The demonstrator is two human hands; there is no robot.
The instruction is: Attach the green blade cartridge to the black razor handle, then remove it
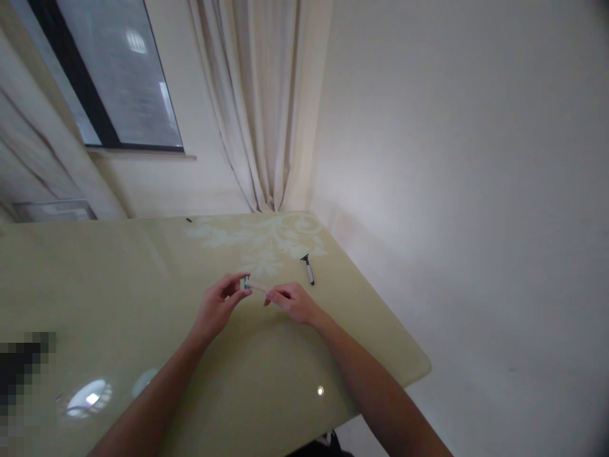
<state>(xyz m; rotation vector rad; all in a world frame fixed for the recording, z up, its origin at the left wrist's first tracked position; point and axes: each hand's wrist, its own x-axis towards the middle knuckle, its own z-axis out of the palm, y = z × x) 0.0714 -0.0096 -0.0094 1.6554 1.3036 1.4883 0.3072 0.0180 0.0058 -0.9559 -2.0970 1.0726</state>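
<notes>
Above the table, my left hand (pixel 222 304) pinches the two ends of a small teal razor head (pixel 246 282) between thumb and fingers. A thin pale razor handle (pixel 257 287) runs from that head to my right hand (pixel 291 302), whose thumb and fingers are closed on its other end. Whether head and handle are locked together is too small to tell. Just beyond my right hand, a second razor (pixel 308 270) with a black head and grey handle lies on the table.
The glossy pale green table (pixel 266 381) carries a white floral pattern at its far end. A small black piece (pixel 189 220) lies near the back edge. A wall (pixel 466 190) runs along the right side, and curtains (pixel 257 95) hang behind.
</notes>
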